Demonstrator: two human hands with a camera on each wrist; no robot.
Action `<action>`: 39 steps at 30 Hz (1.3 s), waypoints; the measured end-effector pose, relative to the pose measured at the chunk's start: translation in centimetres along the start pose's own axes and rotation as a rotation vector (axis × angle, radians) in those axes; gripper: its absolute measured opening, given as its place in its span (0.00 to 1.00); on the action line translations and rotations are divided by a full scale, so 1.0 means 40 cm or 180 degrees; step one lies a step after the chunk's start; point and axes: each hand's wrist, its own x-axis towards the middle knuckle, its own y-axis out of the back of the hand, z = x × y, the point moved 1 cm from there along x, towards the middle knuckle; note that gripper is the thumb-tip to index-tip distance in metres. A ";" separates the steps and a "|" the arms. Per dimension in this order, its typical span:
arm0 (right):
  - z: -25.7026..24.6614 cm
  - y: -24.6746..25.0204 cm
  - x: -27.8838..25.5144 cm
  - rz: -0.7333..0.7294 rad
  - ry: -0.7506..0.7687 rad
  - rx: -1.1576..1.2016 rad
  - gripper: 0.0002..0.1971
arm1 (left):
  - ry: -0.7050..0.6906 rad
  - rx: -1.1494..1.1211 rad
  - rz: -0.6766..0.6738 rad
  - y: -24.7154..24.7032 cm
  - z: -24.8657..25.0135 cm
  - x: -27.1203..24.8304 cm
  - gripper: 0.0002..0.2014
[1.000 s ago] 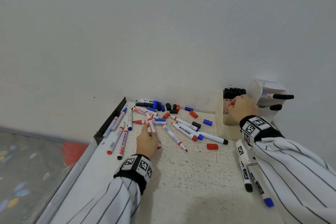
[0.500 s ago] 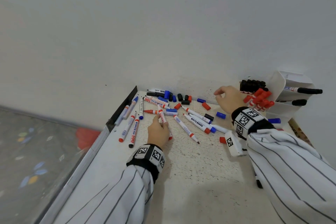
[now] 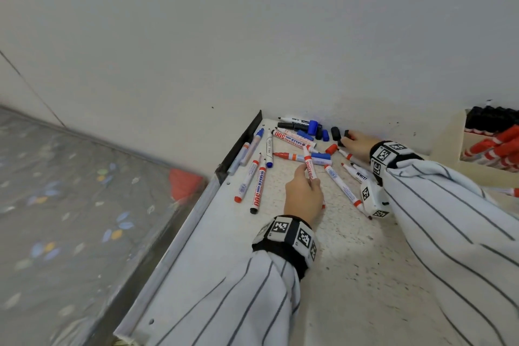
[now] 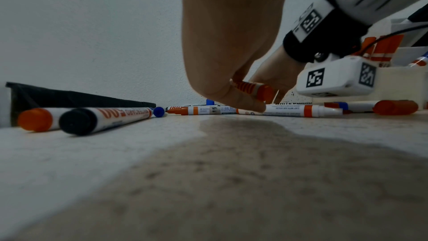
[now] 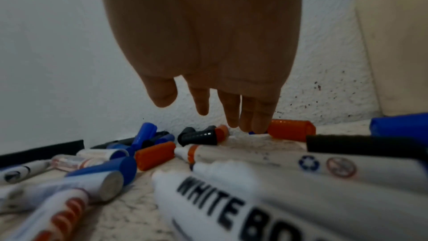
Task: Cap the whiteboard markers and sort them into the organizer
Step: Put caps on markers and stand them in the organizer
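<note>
near table: the speckled off-white tabletop (image 3: 351, 275) nearest the person has just the two striped sleeves on it, so that's probably the easiest room for pulling the arms back.

left hand: the left hand (image 3: 303, 196) has its fingers curled round a white-barrelled whiteboard marker with red bands and no cap (image 3: 309, 167), tip pointing away toward the wall. The heel of the hand sits low near the table.

risk, left: the bare tip could drag over the other barrels lying just beside it and smear ink, if the marker gets tipped down.

middle clutter: uncapped white markers with red, blue and black ends (image 3: 341, 187) lie crossed between the two hands, some touching. A careless sleeve would likely roll them.

left edge: two markers (image 3: 247, 152) lie right along the black strip at the table's left edge (image 3: 238, 143), floor below. A nudge there looks like a drop.

right hand: the right hand (image 3: 358, 143) holds nothing, fingers straight and close together, tips down among the loose caps beside a loose red plastic cap (image 5: 291, 129).

risk, right: black and blue caps (image 5: 199, 136) sit close by, so grabbing the wrong colour seems easy, and the wall right behind leaves little room.

far right: the cream plastic organizer (image 3: 446, 143) already holds upright red-capped and black-capped markers, well apart from the pile.
</note>
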 end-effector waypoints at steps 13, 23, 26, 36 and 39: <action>0.013 0.001 -0.011 0.0470 -0.0306 0.0240 0.19 | -0.0163 -0.0050 -0.0004 -0.005 -0.012 0.004 0.22; 0.002 0.075 -0.126 0.1021 0.0838 0.1057 0.11 | -0.0544 0.0250 0.0138 -0.014 -0.034 0.029 0.18; -0.003 0.074 -0.175 0.0633 0.1164 0.0844 0.10 | -0.0706 0.0401 0.0100 -0.016 -0.034 0.029 0.17; 0.038 0.060 -0.234 0.0808 0.1309 0.0828 0.09 | -0.0906 0.0638 -0.0014 -0.013 -0.025 0.022 0.18; 0.039 0.049 -0.245 0.0613 0.1351 0.0744 0.10 | -0.1043 0.0562 -0.0177 -0.020 -0.024 0.021 0.18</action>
